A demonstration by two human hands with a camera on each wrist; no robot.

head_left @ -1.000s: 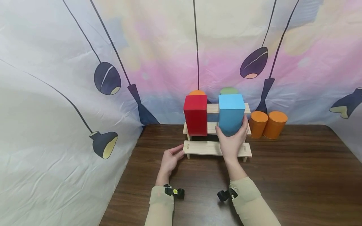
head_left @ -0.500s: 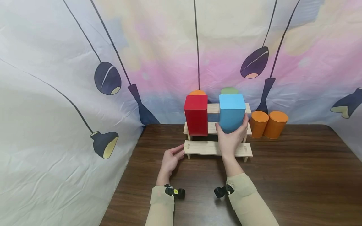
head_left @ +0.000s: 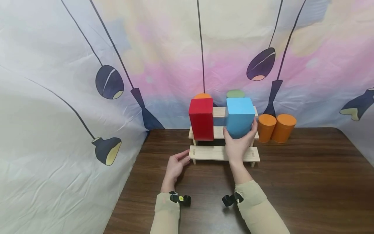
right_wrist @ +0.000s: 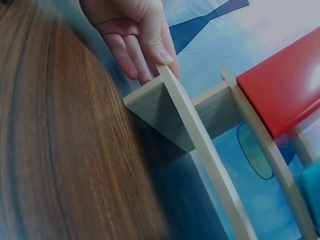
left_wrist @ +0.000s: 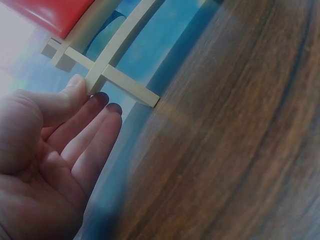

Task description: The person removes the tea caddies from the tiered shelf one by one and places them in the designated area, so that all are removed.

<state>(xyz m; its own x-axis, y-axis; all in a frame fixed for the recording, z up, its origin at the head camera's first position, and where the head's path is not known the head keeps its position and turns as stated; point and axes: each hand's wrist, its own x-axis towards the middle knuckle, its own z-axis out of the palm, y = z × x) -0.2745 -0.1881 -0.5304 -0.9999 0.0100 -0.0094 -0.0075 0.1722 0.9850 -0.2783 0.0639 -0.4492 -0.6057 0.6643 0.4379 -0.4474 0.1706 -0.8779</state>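
A pale wooden three-step stand (head_left: 208,152) stands against the backdrop. My left hand (head_left: 174,165) pinches the left end of its lowest step; in the left wrist view the thumb of the left hand (left_wrist: 55,145) lies on the board's end with fingers below. On the middle step, my right hand (head_left: 238,149) grips the lower part of an upright blue box (head_left: 240,120), thumb on the left, fingers round the right. An upright red box (head_left: 201,123) occupies the left side of that step. The right wrist view shows the red box (right_wrist: 285,85) and only an edge of the blue box (right_wrist: 311,190).
Behind the boxes, an orange round top (head_left: 202,96) and a green round top (head_left: 235,94) peek out, mostly hidden. Two orange canisters (head_left: 266,128) stand side by side just right of the stand. A printed cloth (head_left: 163,48) hangs behind the dark wooden table (head_left: 306,182).
The blue box has shifted slightly right, still in my right hand. My right wrist has swung a little to the left. The left hand stays on the stand's end.
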